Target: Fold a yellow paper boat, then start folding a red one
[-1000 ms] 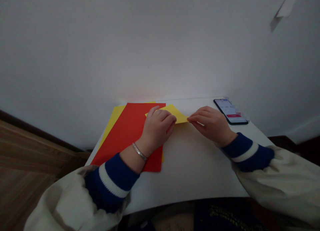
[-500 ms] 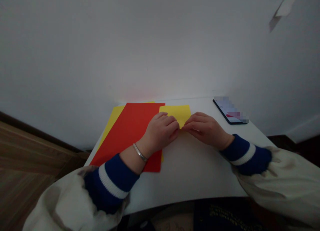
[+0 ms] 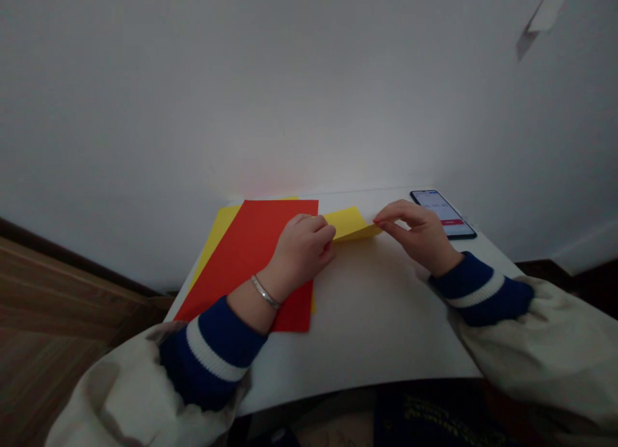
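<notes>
Left hand [image 3: 308, 246] curls on yellow paper [image 3: 346, 222]; right hand [image 3: 411, 231] pinches its corner.
Visible part over white table [image 3: 381, 318], beside red sheet [image 3: 263, 237]; probably light, easily creased, best held by edges.

Held yellow paper [image 3: 349, 224] — left end apparently hidden behind left hand [image 3: 305, 246].
</notes>
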A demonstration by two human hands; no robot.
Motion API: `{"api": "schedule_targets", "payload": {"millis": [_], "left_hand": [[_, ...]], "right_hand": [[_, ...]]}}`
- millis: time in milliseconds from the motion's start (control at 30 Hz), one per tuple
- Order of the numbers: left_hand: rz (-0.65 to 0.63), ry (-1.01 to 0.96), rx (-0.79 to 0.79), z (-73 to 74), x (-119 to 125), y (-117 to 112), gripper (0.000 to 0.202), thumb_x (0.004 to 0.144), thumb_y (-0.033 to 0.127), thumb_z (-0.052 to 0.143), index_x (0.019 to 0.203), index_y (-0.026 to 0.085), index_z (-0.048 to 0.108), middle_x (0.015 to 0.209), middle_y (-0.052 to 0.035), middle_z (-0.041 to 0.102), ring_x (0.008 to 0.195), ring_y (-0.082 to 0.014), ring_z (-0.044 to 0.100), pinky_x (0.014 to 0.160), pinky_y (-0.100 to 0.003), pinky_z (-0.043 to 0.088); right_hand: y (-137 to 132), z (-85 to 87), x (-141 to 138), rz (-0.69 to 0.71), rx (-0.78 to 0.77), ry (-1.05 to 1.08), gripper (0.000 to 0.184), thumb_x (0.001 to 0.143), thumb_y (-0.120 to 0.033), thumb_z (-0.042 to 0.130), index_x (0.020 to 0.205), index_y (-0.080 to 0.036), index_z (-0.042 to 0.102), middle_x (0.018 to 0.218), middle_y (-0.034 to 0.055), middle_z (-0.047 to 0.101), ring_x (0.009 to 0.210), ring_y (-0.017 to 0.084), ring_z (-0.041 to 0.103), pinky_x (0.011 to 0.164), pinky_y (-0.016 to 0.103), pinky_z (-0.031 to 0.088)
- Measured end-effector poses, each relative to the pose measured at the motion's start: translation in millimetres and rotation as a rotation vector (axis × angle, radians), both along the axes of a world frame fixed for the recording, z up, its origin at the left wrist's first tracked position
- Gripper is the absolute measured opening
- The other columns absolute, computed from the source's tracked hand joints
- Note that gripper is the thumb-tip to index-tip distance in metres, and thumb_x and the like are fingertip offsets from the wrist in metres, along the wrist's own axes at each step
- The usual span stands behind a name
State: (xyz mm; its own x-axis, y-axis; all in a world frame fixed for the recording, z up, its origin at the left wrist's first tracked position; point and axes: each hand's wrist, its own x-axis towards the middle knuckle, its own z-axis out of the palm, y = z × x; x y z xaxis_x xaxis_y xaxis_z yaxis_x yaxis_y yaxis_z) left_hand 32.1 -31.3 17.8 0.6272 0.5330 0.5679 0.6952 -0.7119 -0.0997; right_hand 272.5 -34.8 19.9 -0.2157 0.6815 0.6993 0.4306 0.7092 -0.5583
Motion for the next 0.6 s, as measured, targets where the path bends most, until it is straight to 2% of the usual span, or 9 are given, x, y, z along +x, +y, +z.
{"api": "schedule_targets", "payload": {"millis": [200, 367, 433, 533, 600], "left_hand": [[0.084, 0.052, -0.104, -4.1, -1, 0, 0.008, 0.076, 0.015, 0.054, 0.068, 0.018, 0.054, 0.072, -0.0029, 0.056, 0.069, -0.0175, 0.05, 0.067, -0.031, 0.04], [0.146, 0.065, -0.124, -5.1, -2, -2, 0.006, 0.076, 0.017, 0.054, 0.07, 0.018, 0.057, 0.073, -0.0041, 0.057, 0.07, -0.0192, 0.05, 0.068, -0.033, 0.04], [0.175, 0.009, -0.127, -4.3, -2, -3, 0.006, 0.076, 0.017, 0.055, 0.078, 0.016, 0.06, 0.077, -0.0056, 0.059, 0.073, -0.0204, 0.052, 0.071, -0.034, 0.042], [0.102, -0.064, -0.112, -3.0, 0, -4, 0.023, 0.08, 0.025, 0.058, 0.1, 0.014, 0.062, 0.092, -0.0085, 0.063, 0.083, -0.0223, 0.055, 0.076, -0.036, 0.044], [0.007, -0.051, -0.08, -2.8, 1, -4, 0.023, 0.084, 0.031, 0.058, 0.103, 0.017, 0.063, 0.095, -0.0077, 0.064, 0.084, -0.0218, 0.055, 0.079, -0.036, 0.043]], "right_hand": [[14, -12.0, 8, -0.134, -0.115, 0.251, 0.007, 0.082, -0.029, 0.062, 0.082, -0.023, 0.065, 0.083, 0.0016, 0.066, 0.08, 0.017, 0.06, 0.075, 0.035, 0.048], [17, -15.1, 9, -0.142, -0.124, 0.318, 0.008, 0.083, -0.032, 0.061, 0.084, -0.025, 0.063, 0.085, 0.0006, 0.065, 0.083, 0.017, 0.06, 0.079, 0.036, 0.047], [17, -15.9, 8, -0.155, -0.127, 0.307, 0.009, 0.083, -0.033, 0.061, 0.084, -0.025, 0.063, 0.085, 0.0009, 0.065, 0.084, 0.018, 0.06, 0.079, 0.036, 0.047], [14, -16.0, 5, -0.126, -0.138, 0.228, 0.01, 0.084, -0.033, 0.06, 0.085, -0.024, 0.064, 0.086, 0.0018, 0.066, 0.084, 0.018, 0.06, 0.079, 0.037, 0.047], [12, -14.6, 3, -0.071, -0.127, 0.156, 0.01, 0.085, -0.032, 0.059, 0.085, -0.023, 0.064, 0.086, 0.0023, 0.067, 0.084, 0.018, 0.061, 0.079, 0.037, 0.048]]}}
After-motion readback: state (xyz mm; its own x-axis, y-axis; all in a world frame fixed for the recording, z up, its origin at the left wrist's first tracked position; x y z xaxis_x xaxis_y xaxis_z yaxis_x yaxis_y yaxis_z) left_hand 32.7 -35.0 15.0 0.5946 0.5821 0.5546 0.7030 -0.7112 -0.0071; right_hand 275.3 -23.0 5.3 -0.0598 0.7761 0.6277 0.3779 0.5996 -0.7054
